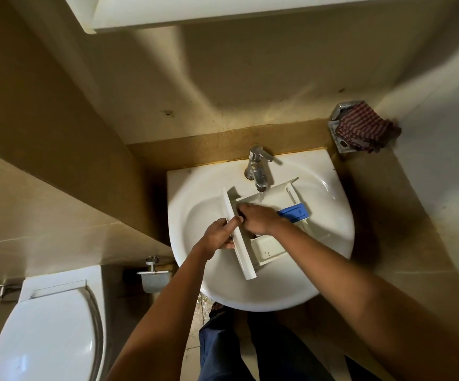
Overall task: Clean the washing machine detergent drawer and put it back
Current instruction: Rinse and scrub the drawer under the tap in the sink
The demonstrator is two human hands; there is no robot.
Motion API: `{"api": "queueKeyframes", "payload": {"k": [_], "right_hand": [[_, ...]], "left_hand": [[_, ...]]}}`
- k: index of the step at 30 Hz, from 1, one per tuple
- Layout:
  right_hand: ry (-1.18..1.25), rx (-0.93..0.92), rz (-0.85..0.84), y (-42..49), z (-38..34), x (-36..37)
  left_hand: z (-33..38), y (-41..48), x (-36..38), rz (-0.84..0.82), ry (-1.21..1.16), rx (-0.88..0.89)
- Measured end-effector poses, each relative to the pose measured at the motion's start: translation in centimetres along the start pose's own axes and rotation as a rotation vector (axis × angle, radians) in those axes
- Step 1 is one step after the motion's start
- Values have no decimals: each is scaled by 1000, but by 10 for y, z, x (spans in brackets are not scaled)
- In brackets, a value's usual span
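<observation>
Drawer (271, 215) in sink (195, 193) under running tap (258, 171). Left hand (220, 237) grips front panel; right hand (258, 218) rubs inside, fingers curled. Likely light, stiff plastic, slippery wet; hold the panel.

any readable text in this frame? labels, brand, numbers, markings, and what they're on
None legible.
Detergent drawer: small dark marks on the floor of the near compartment, too small to read.
Blue insert in the drawer: moulded ridges only, no text readable.
Drawer front panel, gripped by the left hand: plain white.
Tap, sink, toilet lid: no brand or marking visible.
Right hand covers the middle compartment.
</observation>
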State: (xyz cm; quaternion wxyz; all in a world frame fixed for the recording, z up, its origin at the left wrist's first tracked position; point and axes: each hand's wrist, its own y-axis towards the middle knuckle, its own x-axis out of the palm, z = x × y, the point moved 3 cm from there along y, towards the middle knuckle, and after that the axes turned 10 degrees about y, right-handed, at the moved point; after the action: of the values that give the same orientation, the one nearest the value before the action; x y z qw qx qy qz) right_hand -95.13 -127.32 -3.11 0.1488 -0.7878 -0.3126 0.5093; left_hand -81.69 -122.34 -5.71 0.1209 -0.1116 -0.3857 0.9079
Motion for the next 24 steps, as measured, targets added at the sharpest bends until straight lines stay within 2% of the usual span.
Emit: {"api": "queueKeyframes", "payload": {"k": [2, 4, 6, 8, 10, 13, 15, 18, 20, 22, 24], "right_hand": [[34, -80, 11, -3, -7, 1], [39, -71, -14, -6, -1, -5], [-35, 13, -23, -7, 13, -16], [-110, 168, 52, -7, 31, -30], [-70, 301, 132, -7, 39, -36], [-154, 369, 60, -6, 23, -26], [-220, 304, -46, -8, 10, -15], [-278, 76, -156, -11, 7, -11], [-262, -84, -171, -17, 13, -13], [-37, -174, -104, -25, 24, -21], [190, -175, 20, -31, 41, -33]], "left_hand": [[-2, -1, -1, 5, -8, 16], [-1, -6, -2, 4, -3, 36], [1, -11, -3, 14, 0, 46], [0, -12, -3, 15, -19, 40], [-1, -11, -3, 7, -29, 41], [-3, -7, -3, 4, -29, 41], [-4, -5, -2, 8, -22, 44], [-5, -3, -3, 22, -4, 56], [-5, -2, -3, 36, 2, 58], [-4, -3, -3, 45, 23, 54], [-4, -4, -3, 35, 22, 36]]}}
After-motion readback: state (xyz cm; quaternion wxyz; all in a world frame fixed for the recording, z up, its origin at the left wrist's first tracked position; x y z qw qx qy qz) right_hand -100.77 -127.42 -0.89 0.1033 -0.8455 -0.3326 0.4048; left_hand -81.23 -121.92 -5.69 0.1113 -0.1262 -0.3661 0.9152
